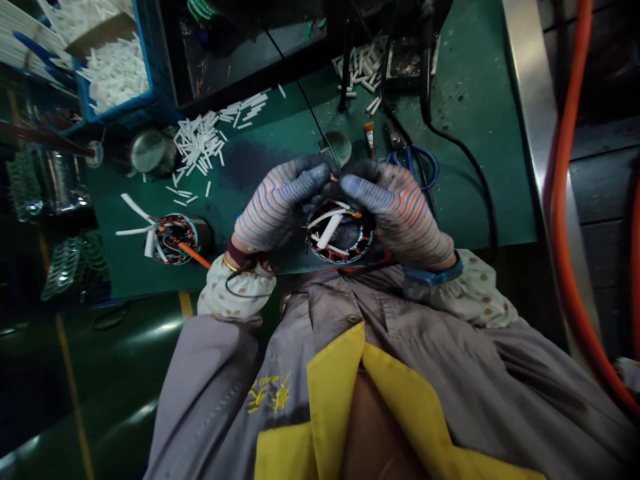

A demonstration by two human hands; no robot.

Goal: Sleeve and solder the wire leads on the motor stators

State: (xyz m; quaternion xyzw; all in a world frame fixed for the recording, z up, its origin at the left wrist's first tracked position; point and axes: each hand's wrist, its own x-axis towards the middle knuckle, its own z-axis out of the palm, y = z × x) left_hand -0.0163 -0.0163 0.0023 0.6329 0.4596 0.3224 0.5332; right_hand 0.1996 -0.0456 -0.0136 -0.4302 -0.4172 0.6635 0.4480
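Observation:
In striped, blackened gloves, my left hand [290, 197] and my right hand [395, 203] meet fingertip to fingertip at the table's front edge. Both are closed in a pinch on a thin wire [334, 178], of which only a small orange bit shows between them. Just below my fingers stands a round motor stator [345, 257], its windings around the rim. White sleeving tubes [330, 231] and a green-yellow lead lie across its opening. To the left, a second stator [200, 233] lies on its side with white tubes and an orange cable coming out.
Loose white tube pieces [197, 143] are scattered on the green mat [475, 180]; a blue bin [155, 87] holds more. Near the back are a metal tin [153, 152], a brush [369, 139], blue-handled scissors [427, 167] and black cables. An orange hose [565, 180] runs down the right.

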